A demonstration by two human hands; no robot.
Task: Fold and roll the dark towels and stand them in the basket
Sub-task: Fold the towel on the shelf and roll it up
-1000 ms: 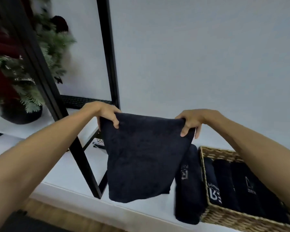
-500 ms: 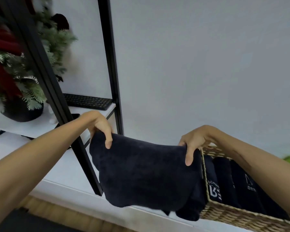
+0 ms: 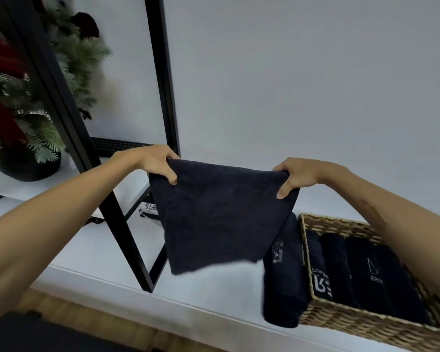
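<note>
A dark folded towel [image 3: 214,214] hangs in the air above the white surface, stretched between both hands. My left hand [image 3: 155,161] pinches its top left corner and my right hand [image 3: 297,175] pinches its top right corner. Its lower edge hangs free above the surface. To the right stands a wicker basket [image 3: 341,323] holding several dark rolled towels [image 3: 353,270] with white print. Another dark towel [image 3: 283,280] lies against the basket's left wall, outside it.
A black metal shelf frame [image 3: 127,224] stands at the left, one leg close to the hanging towel. A potted fir plant [image 3: 23,138] and a keyboard [image 3: 112,146] sit on the shelf. A white wall rises behind. Wooden floor [image 3: 87,316] lies below the white surface [image 3: 201,285].
Both hands lifted the towel from a low, slack drape back up and pulled it taut; its lower edge now clears the surface.
</note>
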